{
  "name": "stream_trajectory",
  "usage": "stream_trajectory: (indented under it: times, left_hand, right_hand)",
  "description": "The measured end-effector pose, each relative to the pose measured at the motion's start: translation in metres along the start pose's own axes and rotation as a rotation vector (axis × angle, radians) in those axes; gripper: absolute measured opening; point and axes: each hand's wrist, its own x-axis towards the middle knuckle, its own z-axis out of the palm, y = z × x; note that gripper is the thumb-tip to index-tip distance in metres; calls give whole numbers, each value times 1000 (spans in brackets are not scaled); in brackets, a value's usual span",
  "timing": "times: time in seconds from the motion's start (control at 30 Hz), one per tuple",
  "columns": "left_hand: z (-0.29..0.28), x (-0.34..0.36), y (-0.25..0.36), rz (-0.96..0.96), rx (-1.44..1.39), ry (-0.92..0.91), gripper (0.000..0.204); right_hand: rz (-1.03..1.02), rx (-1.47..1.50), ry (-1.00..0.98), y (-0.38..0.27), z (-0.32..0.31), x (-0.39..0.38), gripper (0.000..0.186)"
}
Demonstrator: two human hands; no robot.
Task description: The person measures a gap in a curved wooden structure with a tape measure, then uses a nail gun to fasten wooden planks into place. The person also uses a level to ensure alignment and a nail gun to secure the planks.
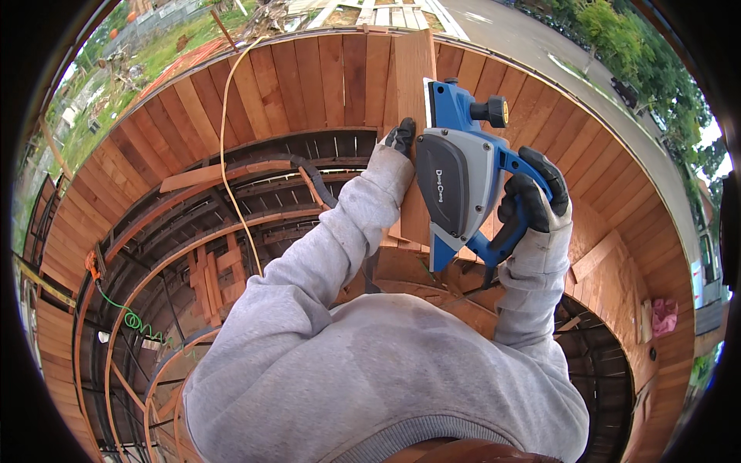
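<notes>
A blue and grey electric hand planer (461,174) lies turned on its side, its sole along the right edge of a long wooden board (414,85). My right hand (534,193), in a black glove, is wrapped round the planer's rear handle. My left hand (400,137), also in a dark glove, grips the board's left edge across from the planer; its fingers are partly hidden. The board points away from me, its far end lying over the planked rim. A black knob (494,112) sticks out from the planer's front right.
Reddish planks (309,85) form a curved surface around me. Below are curved dark ribs and offcuts (212,282). A yellow cord (225,147) runs down at left, near a green coiled hose (133,319). A pink cloth (664,316) lies at right; beyond is a road (509,35).
</notes>
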Motion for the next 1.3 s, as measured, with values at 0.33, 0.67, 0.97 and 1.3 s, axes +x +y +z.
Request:
stream_trajectory:
  times: [0.33, 0.67, 0.97, 1.3]
  left_hand:
    - [-27, -46, -16, 150, 439, -64, 31]
    - [-30, 47, 133, 281, 285, 357, 54]
    - [-6, 42, 106, 318, 298, 217, 49]
    - [0, 10, 62, 369, 443, 117, 48]
  right_hand:
    - [-177, 55, 96, -2, 16, 29, 41]
    - [-20, -158, -126, 15, -25, -12, 45]
    - [21, -85, -142, 26, -9, -21, 41]
    - [-49, -44, -40, 10, 18, -5, 40]
